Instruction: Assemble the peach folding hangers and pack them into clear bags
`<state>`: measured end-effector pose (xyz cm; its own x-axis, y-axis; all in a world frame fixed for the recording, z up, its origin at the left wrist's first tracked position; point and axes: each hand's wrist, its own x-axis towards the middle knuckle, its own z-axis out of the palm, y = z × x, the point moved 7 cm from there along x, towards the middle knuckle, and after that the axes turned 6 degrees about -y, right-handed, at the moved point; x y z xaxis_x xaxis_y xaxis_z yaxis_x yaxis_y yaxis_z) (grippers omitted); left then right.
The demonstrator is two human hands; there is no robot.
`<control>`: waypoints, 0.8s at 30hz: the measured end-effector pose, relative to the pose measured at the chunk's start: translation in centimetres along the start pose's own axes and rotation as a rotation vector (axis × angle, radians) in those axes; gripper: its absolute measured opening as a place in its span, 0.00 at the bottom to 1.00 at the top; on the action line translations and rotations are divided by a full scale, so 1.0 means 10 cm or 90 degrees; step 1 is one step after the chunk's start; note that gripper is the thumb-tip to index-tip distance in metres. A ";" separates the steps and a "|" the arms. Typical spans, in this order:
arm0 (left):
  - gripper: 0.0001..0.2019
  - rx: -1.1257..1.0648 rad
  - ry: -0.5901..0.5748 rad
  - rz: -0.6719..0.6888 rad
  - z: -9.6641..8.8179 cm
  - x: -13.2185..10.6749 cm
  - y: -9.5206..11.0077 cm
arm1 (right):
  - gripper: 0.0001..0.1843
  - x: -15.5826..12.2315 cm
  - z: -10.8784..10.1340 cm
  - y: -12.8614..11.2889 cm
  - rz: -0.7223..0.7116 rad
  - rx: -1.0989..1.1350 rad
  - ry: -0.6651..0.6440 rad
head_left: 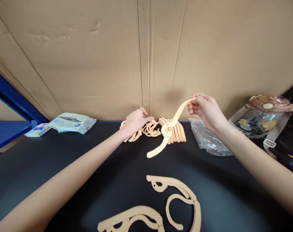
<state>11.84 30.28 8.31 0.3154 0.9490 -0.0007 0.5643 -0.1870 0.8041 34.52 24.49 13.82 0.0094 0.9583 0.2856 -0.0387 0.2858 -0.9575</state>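
Note:
My right hand [204,109] pinches one end of a beige folding hanger piece [177,114], holding it raised and slanted above the dark table. A curved lower end of this piece points down to the left. At the back of the table, my left hand [137,120] hovers at or touches a group of beige hanger arms [133,137], its fingers apart. Beside it lies a small heap of hanger hooks [152,129]. A fanned row of hanger arms [177,132] lies partly behind the held piece. Two folded hangers, one right [180,183] and one left [134,212], lie nearest me.
A cardboard wall [100,64] closes off the back. Tissue packs [71,121] lie at the back left, beside a blue metal frame [11,93]. Crumpled clear plastic [209,141] and a strapped bottle with a brown lid [269,104] are on the right.

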 end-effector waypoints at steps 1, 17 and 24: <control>0.18 -0.019 0.002 -0.004 -0.01 -0.02 0.00 | 0.05 0.01 -0.04 0.00 -0.009 0.004 0.018; 0.12 -0.271 -0.138 0.048 0.21 -0.44 0.27 | 0.11 -0.11 0.28 0.02 -0.216 -0.975 -0.114; 0.13 -0.193 -0.235 0.082 0.31 -0.54 0.29 | 0.18 -0.37 0.65 0.13 -0.350 -1.036 -0.293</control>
<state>14.17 23.83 8.83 0.6483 0.7593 -0.0565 0.2723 -0.1620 0.9485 27.95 21.35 11.79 -0.5852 0.7647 0.2698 0.8092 0.5292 0.2553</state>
